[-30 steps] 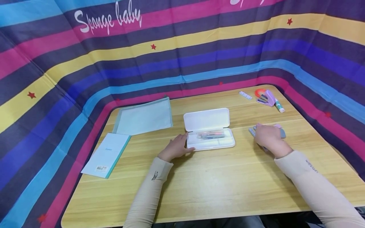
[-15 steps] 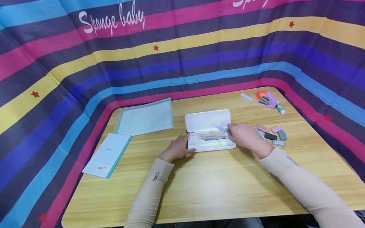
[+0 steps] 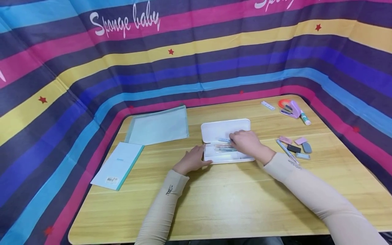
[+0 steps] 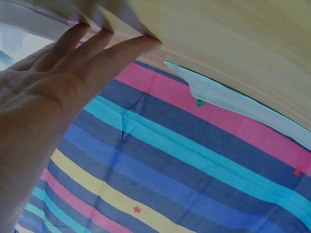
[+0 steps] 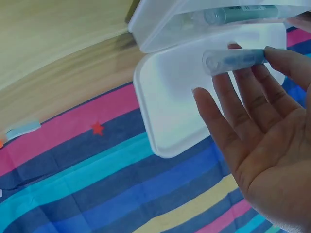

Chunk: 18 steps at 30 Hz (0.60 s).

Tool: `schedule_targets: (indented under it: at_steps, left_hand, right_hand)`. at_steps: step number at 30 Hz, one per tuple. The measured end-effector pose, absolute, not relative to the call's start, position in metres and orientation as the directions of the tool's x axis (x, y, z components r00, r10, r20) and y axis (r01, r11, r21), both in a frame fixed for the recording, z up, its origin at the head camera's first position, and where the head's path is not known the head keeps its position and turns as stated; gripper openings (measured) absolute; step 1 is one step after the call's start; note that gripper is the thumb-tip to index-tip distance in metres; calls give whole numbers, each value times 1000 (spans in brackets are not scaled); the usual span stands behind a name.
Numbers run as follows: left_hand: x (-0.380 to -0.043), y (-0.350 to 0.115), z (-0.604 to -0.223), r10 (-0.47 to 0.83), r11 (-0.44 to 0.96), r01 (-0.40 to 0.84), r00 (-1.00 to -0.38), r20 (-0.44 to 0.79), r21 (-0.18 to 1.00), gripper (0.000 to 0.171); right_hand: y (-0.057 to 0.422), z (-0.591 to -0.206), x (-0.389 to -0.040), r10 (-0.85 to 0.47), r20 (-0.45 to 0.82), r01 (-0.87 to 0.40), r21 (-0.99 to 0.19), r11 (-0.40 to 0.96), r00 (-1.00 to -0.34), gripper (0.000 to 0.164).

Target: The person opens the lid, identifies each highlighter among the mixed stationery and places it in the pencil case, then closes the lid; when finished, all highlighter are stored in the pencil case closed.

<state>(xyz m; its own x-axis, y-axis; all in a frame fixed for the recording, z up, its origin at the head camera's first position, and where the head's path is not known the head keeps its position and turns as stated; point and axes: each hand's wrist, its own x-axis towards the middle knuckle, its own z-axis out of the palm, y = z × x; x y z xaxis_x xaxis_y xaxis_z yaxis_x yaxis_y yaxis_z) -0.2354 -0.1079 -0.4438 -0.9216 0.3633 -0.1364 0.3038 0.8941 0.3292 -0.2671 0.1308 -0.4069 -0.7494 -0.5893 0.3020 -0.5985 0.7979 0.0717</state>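
A white pencil case (image 3: 215,131) lies open on the table, its lid tipped back. Several pens (image 3: 221,148) lie in its tray. My left hand (image 3: 191,160) rests against the case's left front corner, thumb along the front edge, fingers extended at the left side. In the left wrist view, that hand's fingertips (image 4: 146,42) touch down near the tabletop. Over the tray, my right hand (image 3: 247,143) pinches a translucent pen with a light blue part (image 5: 233,61) between thumb and fingers. Its other end is hidden behind the thumb.
Right of the case lie another pen (image 3: 288,151) and several erasers (image 3: 294,148). Farther back sit a purple stapler (image 3: 295,109), a glue stick (image 3: 305,117) and an orange ring (image 3: 283,102). A notebook (image 3: 117,166) and pale zip pouch (image 3: 157,126) lie left.
My right hand has gone from the eraser pile leftward to the case, carrying a pen it picked up there. The left hand has stayed at the case's corner.
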Motion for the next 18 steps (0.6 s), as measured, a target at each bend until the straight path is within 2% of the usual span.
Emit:
schedule_targets:
  at_steps: [18]
  left_hand:
    - [-236, -107, -447, 359, 896, 304, -924, -129, 323, 91]
  right_hand:
    - [123, -428, -274, -597, 325, -601, 102, 793, -734, 11]
